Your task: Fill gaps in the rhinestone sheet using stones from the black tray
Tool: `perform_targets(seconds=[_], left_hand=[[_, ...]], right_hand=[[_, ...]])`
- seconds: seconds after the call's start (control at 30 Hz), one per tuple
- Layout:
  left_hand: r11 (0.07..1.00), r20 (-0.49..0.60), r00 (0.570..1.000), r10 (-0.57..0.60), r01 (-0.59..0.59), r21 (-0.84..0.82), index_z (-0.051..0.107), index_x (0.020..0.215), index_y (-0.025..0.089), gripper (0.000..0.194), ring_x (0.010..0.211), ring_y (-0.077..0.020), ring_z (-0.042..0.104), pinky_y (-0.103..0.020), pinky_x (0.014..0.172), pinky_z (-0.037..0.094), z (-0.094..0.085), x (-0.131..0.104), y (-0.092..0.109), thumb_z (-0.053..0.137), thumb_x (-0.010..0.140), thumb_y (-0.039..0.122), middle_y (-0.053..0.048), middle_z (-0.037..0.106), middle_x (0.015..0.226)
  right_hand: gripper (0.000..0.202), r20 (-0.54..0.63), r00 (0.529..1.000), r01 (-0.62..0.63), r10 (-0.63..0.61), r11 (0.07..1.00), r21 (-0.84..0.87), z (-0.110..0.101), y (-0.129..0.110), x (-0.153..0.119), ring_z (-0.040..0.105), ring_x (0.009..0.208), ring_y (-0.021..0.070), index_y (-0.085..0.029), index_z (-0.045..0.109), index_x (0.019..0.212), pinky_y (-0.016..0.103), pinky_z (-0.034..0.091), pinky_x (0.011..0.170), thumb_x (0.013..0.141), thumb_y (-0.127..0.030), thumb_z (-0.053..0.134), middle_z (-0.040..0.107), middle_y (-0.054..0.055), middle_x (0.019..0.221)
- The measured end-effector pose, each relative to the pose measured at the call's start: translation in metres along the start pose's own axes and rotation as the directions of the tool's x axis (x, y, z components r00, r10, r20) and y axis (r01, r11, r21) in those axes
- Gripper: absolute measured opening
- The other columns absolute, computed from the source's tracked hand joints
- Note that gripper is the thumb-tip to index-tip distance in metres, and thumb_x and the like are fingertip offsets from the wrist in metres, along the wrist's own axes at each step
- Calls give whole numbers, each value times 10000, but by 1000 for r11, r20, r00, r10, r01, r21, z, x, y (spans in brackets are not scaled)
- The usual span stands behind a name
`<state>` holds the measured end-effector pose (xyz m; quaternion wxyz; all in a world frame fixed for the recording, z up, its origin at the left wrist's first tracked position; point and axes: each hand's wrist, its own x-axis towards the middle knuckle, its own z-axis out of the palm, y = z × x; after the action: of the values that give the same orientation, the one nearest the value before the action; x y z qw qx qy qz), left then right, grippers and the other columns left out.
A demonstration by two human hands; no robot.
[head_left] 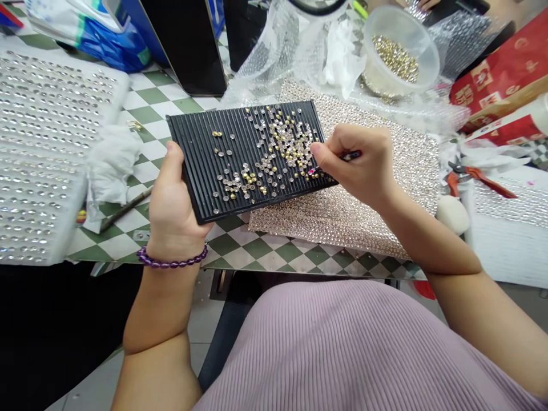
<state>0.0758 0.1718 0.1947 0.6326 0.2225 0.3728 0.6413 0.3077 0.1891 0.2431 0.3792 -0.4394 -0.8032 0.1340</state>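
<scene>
My left hand (171, 200) grips the left end of a black ridged tray (197, 148), thumb along its edge, fingers hidden beneath. Loose rhinestones (291, 140), some clear and some gold-backed, lie scattered over the ridges, thickest toward the right end. Closed over that end, my right hand (363, 162) pinches a thin pen-like tool (353, 154). A small pink spot shows by the stones near its fingers; whether it is the tool's tip I cannot tell. Below the tray lies a sheet covered with rows of sparkling stones (385, 222).
A foam board with rows of stones (38, 154) lies left, beside crumpled white tissue (113, 162). Behind stand a dark upright panel (188, 45) and a clear tub of gold stones (402, 74). Orange-handled pliers (483, 177) and a red bag (505, 80) are right. Another person's hand (426, 4) shows at top.
</scene>
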Motion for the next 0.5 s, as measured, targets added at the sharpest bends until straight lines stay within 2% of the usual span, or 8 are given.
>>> perform_targets(seconds=[0.13, 0.23, 0.37, 0.5], left_hand=[[1000, 10, 1000, -2, 2, -13, 552, 1047, 77, 358, 1261, -218, 454, -431, 1105, 317, -1, 0, 0, 332, 952, 343, -94, 628, 1089], [1000, 11, 1000, -12, 13, -21, 553, 1047, 87, 359, 1266, -215, 448, -446, 1107, 305, 0, 0, 0, 318, 957, 342, -76, 629, 1087], [1000, 5, 1000, -19, 19, -11, 546, 1070, 90, 375, 1299, -216, 406, -480, 1099, 282, 2, -2, 1, 299, 962, 350, -72, 622, 1088], [1000, 20, 999, -26, 26, -1, 516, 1119, 97, 360, 1327, -190, 366, -507, 1096, 248, 4, -4, 4, 284, 969, 326, -62, 603, 1119]], right_hand=[[452, -92, 996, -20, 21, 1000, 4, -3, -5, -3, 379, 490, 30, -158, 298, 536, 186, 289, 461, 848, -347, 565, 377, -28, 508], [438, -117, 993, 3, -2, 1000, 6, -5, -13, -13, 413, 487, 35, -168, 301, 536, 189, 309, 449, 860, -324, 549, 407, -27, 502], [364, -1, 986, 165, -166, 984, 70, 2, -17, -36, 475, 498, 32, -163, 361, 536, 181, 325, 439, 846, -187, 550, 489, -26, 524], [339, 110, 979, 164, -169, 985, 55, 11, -11, -52, 492, 515, 29, -147, 386, 549, 170, 326, 455, 836, -145, 567, 508, -28, 535]])
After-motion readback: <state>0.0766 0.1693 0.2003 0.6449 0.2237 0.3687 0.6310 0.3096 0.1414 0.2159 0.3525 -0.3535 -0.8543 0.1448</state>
